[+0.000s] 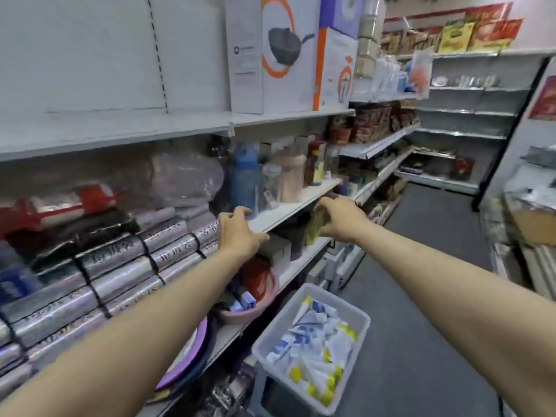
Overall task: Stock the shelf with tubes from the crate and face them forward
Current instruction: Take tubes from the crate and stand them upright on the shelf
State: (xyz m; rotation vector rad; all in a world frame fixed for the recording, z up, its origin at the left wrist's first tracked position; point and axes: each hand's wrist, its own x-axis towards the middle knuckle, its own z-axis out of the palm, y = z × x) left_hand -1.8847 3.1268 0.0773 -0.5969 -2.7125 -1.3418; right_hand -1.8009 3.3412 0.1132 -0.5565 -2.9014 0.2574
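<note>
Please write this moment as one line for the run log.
stage: reaching to shelf | left hand: open, at shelf edge | right hand: on greenish item, grip unclear | crate: tubes inside

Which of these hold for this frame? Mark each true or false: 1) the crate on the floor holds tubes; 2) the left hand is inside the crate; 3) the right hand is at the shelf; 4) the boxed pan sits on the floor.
1) True: the crate holds white tubes.
2) False: the left hand rests at the shelf edge, above the crate.
3) True: the right hand is at the shelf, on a blurred greenish item.
4) False: the pan box stands on the upper shelf.
</note>
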